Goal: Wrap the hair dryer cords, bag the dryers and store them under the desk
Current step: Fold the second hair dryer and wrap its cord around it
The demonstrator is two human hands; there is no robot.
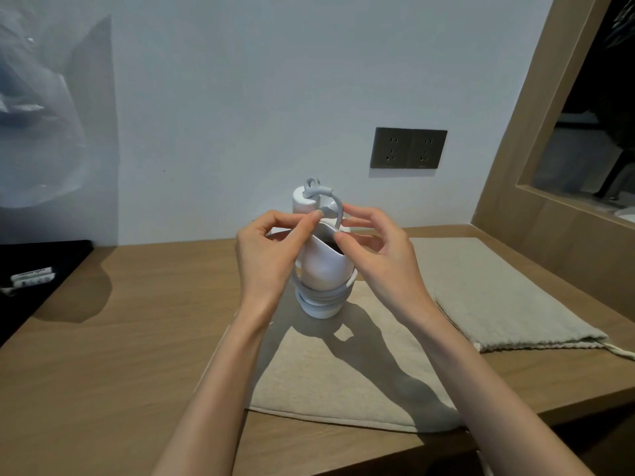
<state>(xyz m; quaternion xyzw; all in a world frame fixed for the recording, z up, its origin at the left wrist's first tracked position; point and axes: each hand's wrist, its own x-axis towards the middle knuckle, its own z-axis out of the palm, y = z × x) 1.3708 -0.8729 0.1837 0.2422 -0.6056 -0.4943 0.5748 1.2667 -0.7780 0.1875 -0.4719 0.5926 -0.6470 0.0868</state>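
A white hair dryer point(324, 266) is held upright above the desk, its nozzle opening facing me and its handle pointing up behind. Its pale cord point(321, 297) is coiled several times round the lower body, and a free loop arcs over the top near the handle. My left hand point(271, 255) pinches the cord end at the dryer's upper left. My right hand point(378, 249) pinches the loop at the nozzle's rim with thumb and forefinger. A beige cloth bag point(343, 376) lies flat under the dryer; a second beige bag point(491, 297) lies to the right.
The wooden desk point(130, 355) runs to a pale wall with a dark double socket point(408, 148). A black tray point(41, 269) with small white items sits at the far left. A wooden-framed mirror point(556, 166) stands at the right. The desk's front edge lies at lower right.
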